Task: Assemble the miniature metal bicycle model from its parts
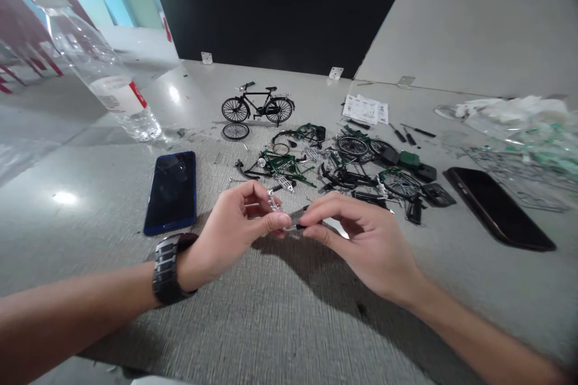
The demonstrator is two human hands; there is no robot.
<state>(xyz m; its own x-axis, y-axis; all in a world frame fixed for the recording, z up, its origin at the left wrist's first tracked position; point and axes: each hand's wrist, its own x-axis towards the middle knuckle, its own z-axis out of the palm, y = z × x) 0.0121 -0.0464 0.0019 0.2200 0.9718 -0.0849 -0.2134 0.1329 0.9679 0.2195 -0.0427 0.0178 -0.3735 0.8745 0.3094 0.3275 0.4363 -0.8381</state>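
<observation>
A small silver-and-black metal part is held just above the middle of a grey table, in the lower centre of the frame. It is pinched by the left hand and the right hand, and the grip of each hand is narrow. The right thumb and forefinger are closed on the dark end, while the silver end is gripped by the curled fingers of the left hand. Whether one part or two are held cannot be told, as the fingers hide much of it. A dark metal wristwatch is worn on the left wrist.

Just beyond the hands, loose green and black bicycle model pieces are spread across the table, with spoked wheels among them to the right. A finished black model bicycle stands upright near the far edge, and a single small wheel lies just below it.

A blue-edged phone lies left of the hands, and a black phone lies at the right. A plastic water bottle lies on its side at the upper left. Small screwdrivers and printed papers are placed toward the far edge, and clear plastic packaging is heaped at the upper right.
</observation>
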